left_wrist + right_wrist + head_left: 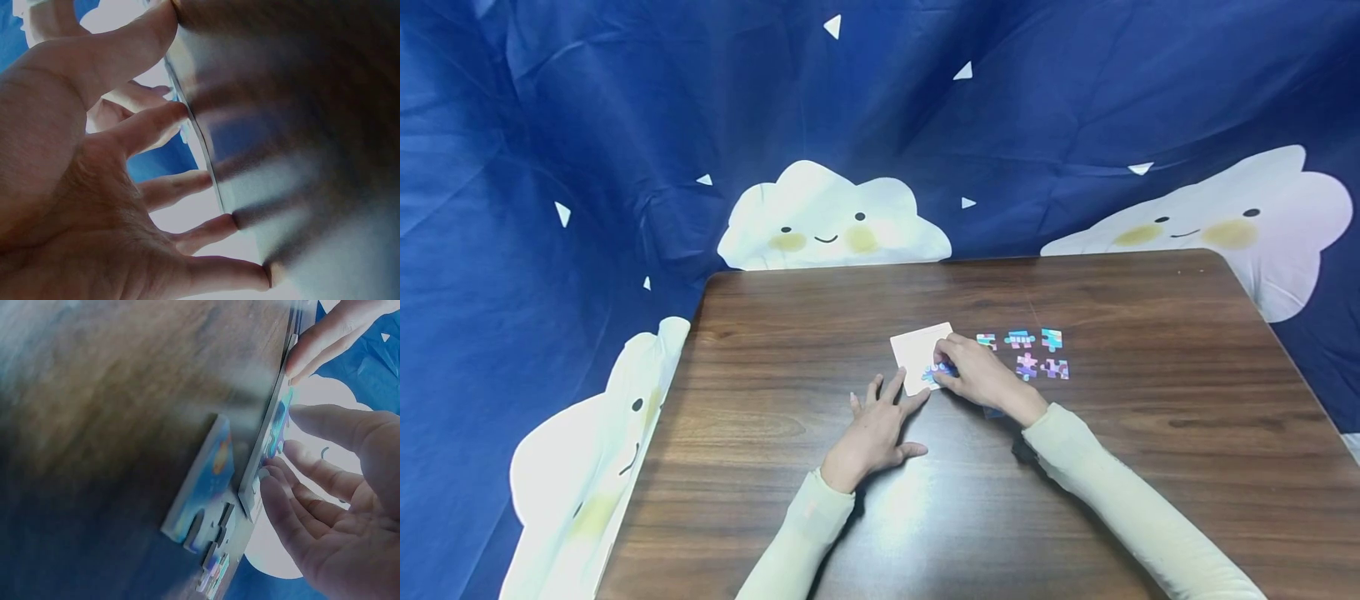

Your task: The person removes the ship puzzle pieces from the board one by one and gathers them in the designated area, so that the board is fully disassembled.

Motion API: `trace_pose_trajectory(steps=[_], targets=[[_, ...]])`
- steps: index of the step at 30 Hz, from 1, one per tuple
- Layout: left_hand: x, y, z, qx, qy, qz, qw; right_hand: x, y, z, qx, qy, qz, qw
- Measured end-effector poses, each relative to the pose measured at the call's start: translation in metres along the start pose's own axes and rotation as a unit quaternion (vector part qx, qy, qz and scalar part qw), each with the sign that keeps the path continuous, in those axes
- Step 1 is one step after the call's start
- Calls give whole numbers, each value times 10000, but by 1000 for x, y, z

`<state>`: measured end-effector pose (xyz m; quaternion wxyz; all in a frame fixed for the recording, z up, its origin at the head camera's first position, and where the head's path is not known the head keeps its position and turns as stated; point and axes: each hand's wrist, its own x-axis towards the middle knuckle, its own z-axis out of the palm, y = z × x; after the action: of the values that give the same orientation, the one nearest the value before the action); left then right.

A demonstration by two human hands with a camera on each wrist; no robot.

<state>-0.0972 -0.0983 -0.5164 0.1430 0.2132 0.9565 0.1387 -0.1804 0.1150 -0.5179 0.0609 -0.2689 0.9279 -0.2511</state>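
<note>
A small white puzzle board lies at a slant on the table, with a blue jigsaw piece near its front right corner. My right hand pinches that piece between thumb and fingers, down at the board; in the right wrist view the blue piece shows between the fingertips. With fingers spread, my left hand touches the board's left and front edges. Seen in the left wrist view, its fingertips rest along the board's edge. How far the piece is seated cannot be made out.
Several loose jigsaw pieces lie to the right of the board. Another blue piece lies close under the right wrist, mostly covered in the head view. The brown wooden table backs onto a blue cloth with clouds.
</note>
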Motion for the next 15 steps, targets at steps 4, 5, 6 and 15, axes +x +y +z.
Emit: trace_pose_trajectory(steps=[4, 5, 6, 15], targets=[[0, 0, 1, 9, -13, -5, 10000, -1, 1, 0, 27, 17, -15, 10000], [0, 0, 1, 16, 0, -1, 10000, -1, 1, 0, 38, 31, -32, 10000], [-1, 0, 1, 17, 11, 4, 10000, -1, 1, 0, 56, 46, -48, 10000], [-1, 0, 1, -7, 32, 14, 10000, -3, 2, -4, 133, 45, -53, 9999]])
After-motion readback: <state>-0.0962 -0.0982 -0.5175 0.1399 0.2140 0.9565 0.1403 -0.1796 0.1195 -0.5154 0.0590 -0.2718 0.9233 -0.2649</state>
